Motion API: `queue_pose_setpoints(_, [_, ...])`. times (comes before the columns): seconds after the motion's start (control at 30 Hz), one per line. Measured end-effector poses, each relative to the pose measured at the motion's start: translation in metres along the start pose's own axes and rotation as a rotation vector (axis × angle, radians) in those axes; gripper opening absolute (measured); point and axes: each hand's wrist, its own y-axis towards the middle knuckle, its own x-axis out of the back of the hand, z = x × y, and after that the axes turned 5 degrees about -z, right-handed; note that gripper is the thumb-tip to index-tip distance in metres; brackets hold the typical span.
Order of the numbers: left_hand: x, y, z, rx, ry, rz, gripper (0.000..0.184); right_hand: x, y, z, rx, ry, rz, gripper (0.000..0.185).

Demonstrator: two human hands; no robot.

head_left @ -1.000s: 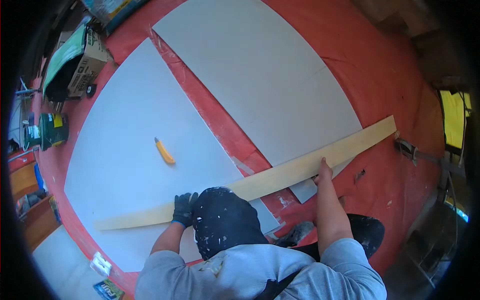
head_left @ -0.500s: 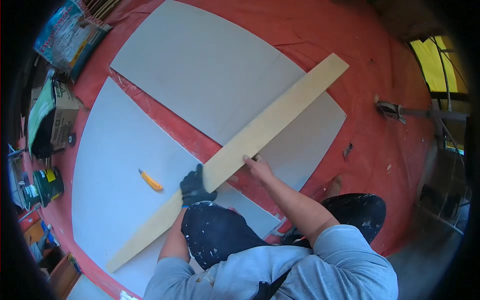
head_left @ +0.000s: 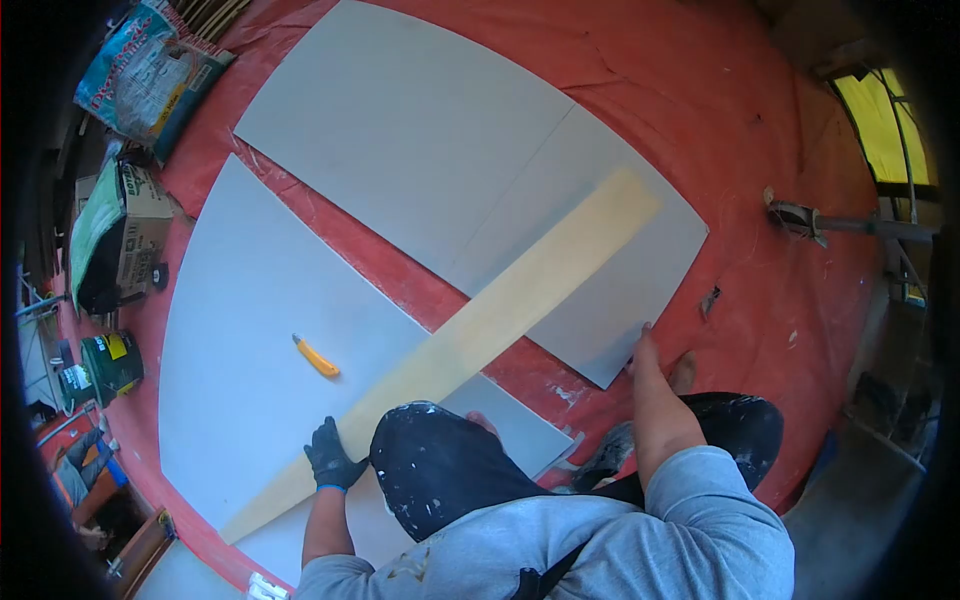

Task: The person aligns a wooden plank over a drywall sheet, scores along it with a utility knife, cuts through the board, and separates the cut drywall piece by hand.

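My gloved left hand (head_left: pixel 334 462) is spread against the plank (head_left: pixel 478 338), which slants across both panels (head_left: pixel 255 310); the cutter (head_left: pixel 317 358) lies ahead of it. I can't tell my right hand's (head_left: pixel 642 350) grip beside a panel edge.

Left hand (head_left: pixel 334 458) gloved, open, fingers parted; right hand (head_left: pixel 640 349) bare, right arm (head_left: pixel 664 405) extended forward.

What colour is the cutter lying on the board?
The cutter has a yellow-orange handle; the head view shows it best.
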Motion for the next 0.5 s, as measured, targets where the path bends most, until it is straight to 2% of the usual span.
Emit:
queue_pose_setpoints(0.07, [-0.013, -0.007, 0.011, 0.018, 0.007, 0.021, 0.127, -0.001, -0.031, 0.014, -0.04, 0.098, 0.029, 0.082])
queue_pose_setpoints(0.17, [-0.035, -0.015, 0.031, -0.004, 0.041, 0.043, 0.124, 0.002, -0.023, 0.017, -0.025, 0.117, 0.093, 0.078])
queue_pose_setpoints(0.27, [-0.058, -0.022, 0.054, -0.059, 0.049, 0.067, 0.121, 0.015, 0.018, 0.011, -0.009, 0.055, 0.193, 0.089])
queue_pose_setpoints(0.37, [-0.076, -0.035, 0.071, -0.11, 0.045, 0.119, 0.118, 0.017, 0.027, 0.018, 0.164, -0.014, 0.204, 0.09])
queue_pose_setpoints(0.43, [-0.074, -0.042, 0.081, -0.121, 0.062, 0.218, 0.118, 0.021, 0.03, 0.048, 0.138, -0.043, 0.181, 0.087])
queue_pose_setpoints(0.5, [-0.092, -0.06, 0.107, -0.142, 0.108, 0.181, 0.117, 0.008, -0.001, 0.088, 0.1, 0.036, 0.124, 0.079])
